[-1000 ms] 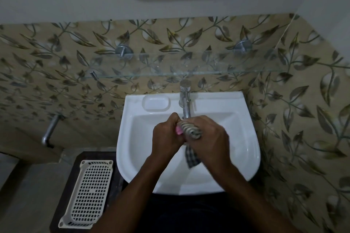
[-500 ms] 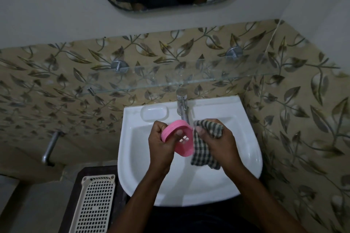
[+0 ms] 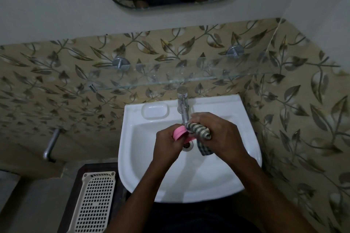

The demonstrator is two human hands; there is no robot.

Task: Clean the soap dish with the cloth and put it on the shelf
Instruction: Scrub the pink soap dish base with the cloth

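Grips the dish (image 3: 179, 133) in the left hand (image 3: 166, 146) over the sink (image 3: 144, 166). Clutches the cloth (image 3: 198, 131) in the right hand (image 3: 222, 136), pressed against the dish.

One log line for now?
left hand: grips pink soap dish | right hand: presses checked cloth on it | over white sink | glass shelf: pending
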